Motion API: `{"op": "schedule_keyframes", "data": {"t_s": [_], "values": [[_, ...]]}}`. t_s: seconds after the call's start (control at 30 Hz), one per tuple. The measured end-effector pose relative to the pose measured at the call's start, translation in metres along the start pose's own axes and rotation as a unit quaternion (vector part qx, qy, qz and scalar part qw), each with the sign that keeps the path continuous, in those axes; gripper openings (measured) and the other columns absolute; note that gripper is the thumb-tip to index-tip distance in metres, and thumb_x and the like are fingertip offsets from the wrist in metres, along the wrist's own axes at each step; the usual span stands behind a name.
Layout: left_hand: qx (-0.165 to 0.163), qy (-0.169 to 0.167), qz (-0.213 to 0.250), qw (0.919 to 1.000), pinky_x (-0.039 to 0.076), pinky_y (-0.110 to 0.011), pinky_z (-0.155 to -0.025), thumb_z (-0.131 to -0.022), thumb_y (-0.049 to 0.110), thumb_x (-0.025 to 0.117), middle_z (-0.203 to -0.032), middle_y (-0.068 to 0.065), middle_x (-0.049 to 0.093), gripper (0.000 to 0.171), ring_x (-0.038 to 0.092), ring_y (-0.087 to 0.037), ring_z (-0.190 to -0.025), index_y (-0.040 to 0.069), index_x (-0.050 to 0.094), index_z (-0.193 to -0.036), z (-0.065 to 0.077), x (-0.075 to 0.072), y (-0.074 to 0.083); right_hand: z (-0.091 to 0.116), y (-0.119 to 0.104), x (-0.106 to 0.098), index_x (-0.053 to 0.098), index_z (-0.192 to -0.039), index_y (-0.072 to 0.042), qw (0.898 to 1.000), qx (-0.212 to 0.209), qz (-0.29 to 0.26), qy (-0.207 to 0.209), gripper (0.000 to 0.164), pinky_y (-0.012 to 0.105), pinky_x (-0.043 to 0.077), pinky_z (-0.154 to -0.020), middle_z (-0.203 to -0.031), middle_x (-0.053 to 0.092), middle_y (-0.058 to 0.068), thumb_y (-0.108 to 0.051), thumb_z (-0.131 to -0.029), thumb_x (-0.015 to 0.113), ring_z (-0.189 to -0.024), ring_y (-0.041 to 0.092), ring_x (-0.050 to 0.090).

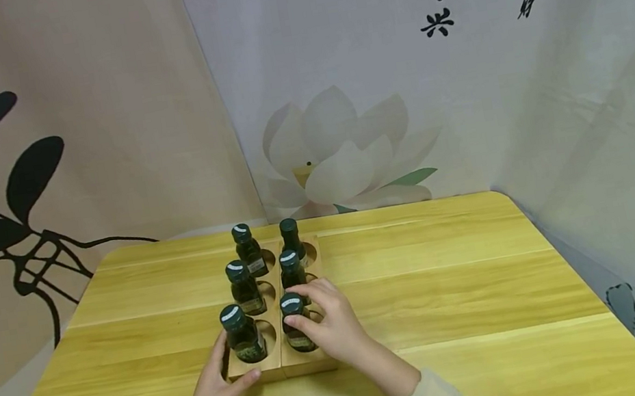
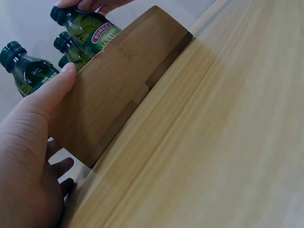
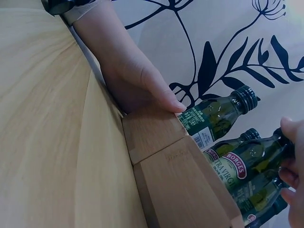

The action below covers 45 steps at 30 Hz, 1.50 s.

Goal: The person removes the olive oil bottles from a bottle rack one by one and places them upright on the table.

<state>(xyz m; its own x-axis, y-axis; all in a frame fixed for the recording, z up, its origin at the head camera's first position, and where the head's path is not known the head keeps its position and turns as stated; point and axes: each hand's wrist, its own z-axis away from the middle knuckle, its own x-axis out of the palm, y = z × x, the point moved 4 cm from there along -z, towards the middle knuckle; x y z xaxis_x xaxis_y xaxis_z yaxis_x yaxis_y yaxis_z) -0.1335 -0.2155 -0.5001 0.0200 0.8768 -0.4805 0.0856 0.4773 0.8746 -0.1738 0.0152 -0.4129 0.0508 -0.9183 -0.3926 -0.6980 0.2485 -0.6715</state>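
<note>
A wooden bottle holder (image 1: pixel 310 368), with a seam down its middle, stands on the table with small green olive oil bottles in two rows. My left hand (image 1: pixel 214 391) grips the holder's near left corner, thumb at the front edge and fingers at the side. Beside that hand is the front-left bottle (image 1: pixel 245 337). With thumb and fingers, my right hand (image 1: pixel 333 320) pinches the front-right bottle (image 1: pixel 292 304) near its dark cap. That bottle's red-and-green Borges label (image 3: pixel 233 166) shows in the right wrist view; its base is hidden in the holder.
Behind the front pair stand more bottles, including a middle-left one (image 1: pixel 245 289) and a back-right one (image 1: pixel 291 237). The wooden table (image 1: pixel 464 299) extends on both sides. A printed cloth (image 1: pixel 344 48) with flowers and writing hangs behind its far edge.
</note>
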Motion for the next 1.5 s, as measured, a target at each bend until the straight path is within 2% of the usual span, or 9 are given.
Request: {"op": "schedule_keyframes", "data": {"t_s": [0.27, 0.57, 0.87, 1.1, 1.27, 1.4, 1.5], "values": [[0.003, -0.005, 0.0, 1.0, 0.021, -0.064, -0.105, -0.078, 0.02, 0.08, -0.15, -0.032, 0.022, 0.1, 0.023, -0.05, -0.134, -0.003, 0.015, -0.151, 0.0, 0.0, 0.001, -0.004, -0.003, -0.002, 0.065, -0.113, -0.003, 1.0, -0.014, -0.003, 0.007, 0.036, 0.039, 0.051, -0.079, -0.103, 0.066, 0.005, -0.014, -0.081, 0.077, -0.098, 0.019, 0.055], [-0.012, -0.011, -0.016, 0.9997, 0.019, -0.065, -0.105, -0.078, 0.024, 0.08, -0.15, -0.034, 0.018, 0.103, 0.02, -0.052, -0.134, -0.005, 0.012, -0.15, -0.001, 0.0, 0.0, -0.012, -0.013, -0.012, 0.065, -0.113, -0.002, 1.0, -0.021, -0.006, 0.019, 0.036, 0.038, 0.05, -0.085, -0.104, 0.064, 0.006, -0.011, -0.081, 0.077, -0.1, 0.02, 0.056], [-0.017, -0.019, 0.004, 0.9997, 0.018, -0.062, -0.107, -0.079, 0.022, 0.08, -0.151, -0.032, 0.015, 0.104, 0.016, -0.05, -0.136, -0.004, 0.011, -0.151, 0.0, 0.001, 0.0, -0.022, -0.02, -0.028, 0.065, -0.114, 0.0, 0.999, -0.04, -0.004, 0.03, 0.038, 0.036, 0.05, -0.083, -0.104, 0.064, 0.009, -0.005, -0.078, 0.078, -0.099, 0.024, 0.057], [-0.005, -0.02, 0.025, 0.9995, 0.019, -0.06, -0.108, -0.078, 0.018, 0.08, -0.152, -0.031, 0.016, 0.102, 0.017, -0.048, -0.137, -0.003, 0.012, -0.151, -0.001, 0.002, 0.001, -0.034, -0.037, -0.049, 0.065, -0.109, 0.007, 0.999, -0.026, -0.005, 0.042, 0.035, 0.045, 0.05, -0.084, -0.099, 0.064, 0.017, 0.003, -0.076, 0.077, -0.096, 0.031, 0.058], [-0.008, -0.021, 0.027, 0.9994, 0.019, -0.059, -0.108, -0.078, 0.019, 0.081, -0.152, -0.031, 0.016, 0.102, 0.017, -0.047, -0.137, -0.002, 0.012, -0.152, -0.001, 0.002, 0.0, -0.044, -0.054, -0.067, 0.064, -0.105, 0.01, 0.999, -0.023, 0.002, 0.044, 0.032, 0.04, 0.05, -0.084, -0.097, 0.065, 0.02, 0.008, -0.075, 0.076, -0.094, 0.032, 0.057], [-0.008, -0.02, 0.024, 0.9995, 0.019, -0.06, -0.107, -0.079, 0.02, 0.081, -0.152, -0.031, 0.015, 0.103, 0.016, -0.048, -0.137, -0.001, 0.012, -0.152, -0.001, 0.002, -0.001, -0.051, -0.056, -0.078, 0.064, -0.104, 0.011, 0.998, -0.037, 0.007, 0.052, 0.032, 0.037, 0.047, -0.08, -0.096, 0.066, 0.021, 0.01, -0.075, 0.075, -0.09, 0.032, 0.057], [-0.005, -0.019, 0.019, 0.9996, 0.019, -0.061, -0.107, -0.079, 0.02, 0.08, -0.152, -0.031, 0.015, 0.103, 0.016, -0.048, -0.137, -0.002, 0.012, -0.152, -0.001, 0.001, -0.001, -0.055, -0.053, -0.086, 0.064, -0.104, 0.011, 0.998, -0.029, 0.014, 0.058, 0.03, 0.038, 0.046, -0.079, -0.095, 0.066, 0.02, 0.01, -0.076, 0.074, -0.088, 0.033, 0.056]]}}
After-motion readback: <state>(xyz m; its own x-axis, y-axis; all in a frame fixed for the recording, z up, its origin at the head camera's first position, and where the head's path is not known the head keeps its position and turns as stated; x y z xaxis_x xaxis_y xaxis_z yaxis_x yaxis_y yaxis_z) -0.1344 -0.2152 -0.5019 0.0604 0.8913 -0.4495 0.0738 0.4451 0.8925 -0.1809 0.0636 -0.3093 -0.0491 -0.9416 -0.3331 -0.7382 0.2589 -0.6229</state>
